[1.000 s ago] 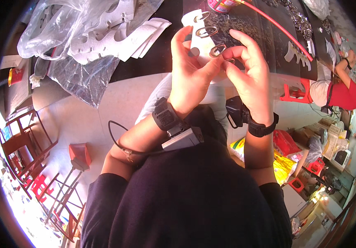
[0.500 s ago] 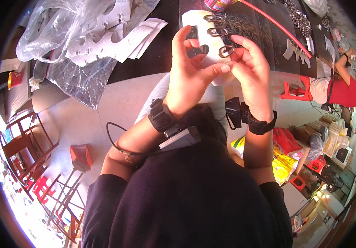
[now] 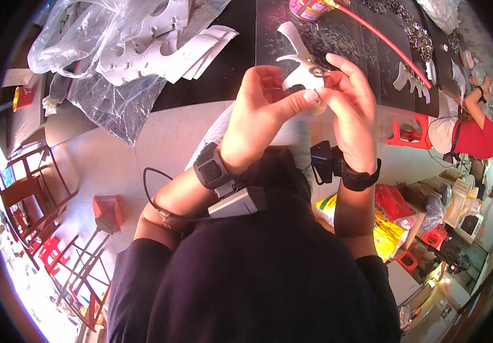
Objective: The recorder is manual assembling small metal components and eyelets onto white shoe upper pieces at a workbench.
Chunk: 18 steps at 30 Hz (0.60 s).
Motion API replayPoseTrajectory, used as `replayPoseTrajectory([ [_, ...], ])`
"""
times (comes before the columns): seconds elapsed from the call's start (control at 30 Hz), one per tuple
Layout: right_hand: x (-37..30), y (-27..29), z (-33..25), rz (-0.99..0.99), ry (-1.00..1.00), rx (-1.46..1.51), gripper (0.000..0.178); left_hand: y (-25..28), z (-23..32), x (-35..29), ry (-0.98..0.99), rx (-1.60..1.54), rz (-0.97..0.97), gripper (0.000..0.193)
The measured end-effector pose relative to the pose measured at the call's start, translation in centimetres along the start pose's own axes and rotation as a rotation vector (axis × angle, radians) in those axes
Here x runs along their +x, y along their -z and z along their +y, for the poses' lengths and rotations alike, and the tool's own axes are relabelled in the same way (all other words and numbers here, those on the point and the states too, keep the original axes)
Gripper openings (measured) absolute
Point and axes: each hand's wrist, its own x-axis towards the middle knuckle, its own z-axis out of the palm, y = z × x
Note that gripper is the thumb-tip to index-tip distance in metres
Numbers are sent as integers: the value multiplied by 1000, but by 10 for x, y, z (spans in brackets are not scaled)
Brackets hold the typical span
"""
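Note:
Both hands hold a white, curved cut-out piece (image 3: 302,76) above the table's near edge. My left hand (image 3: 257,121) is closed on its left side, the thumb reaching across toward the right fingertips. My right hand (image 3: 350,108) pinches its near right edge, with the index and other fingers curled behind. A dark oval metal ring (image 3: 319,72) sits on the piece beside my right fingers. What lies right between the two thumb tips is too small to make out.
Similar white cut-out sheets (image 3: 169,57) lie at the left with a clear plastic bag (image 3: 78,40). A pink can (image 3: 309,8) with a red tube (image 3: 381,37) stands at the back, metal chains (image 3: 409,28) to its right. A person in red (image 3: 478,137) sits at far right.
The white piece has been tilted and turned, so its broad face and the several rings seen before no longer show; one ring remains visible. My left fingers have curled in closer.

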Motion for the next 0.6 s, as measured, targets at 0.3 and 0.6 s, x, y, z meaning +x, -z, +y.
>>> replayPoseTrajectory([
  [0.3,2,-4,3,-41,-8,43,45,-7,13,4,100,-181,-75,60],
  [0.6,-2,0,5,-33,-54,-59,53,-9,-5,3,142,-261,-59,50],
])
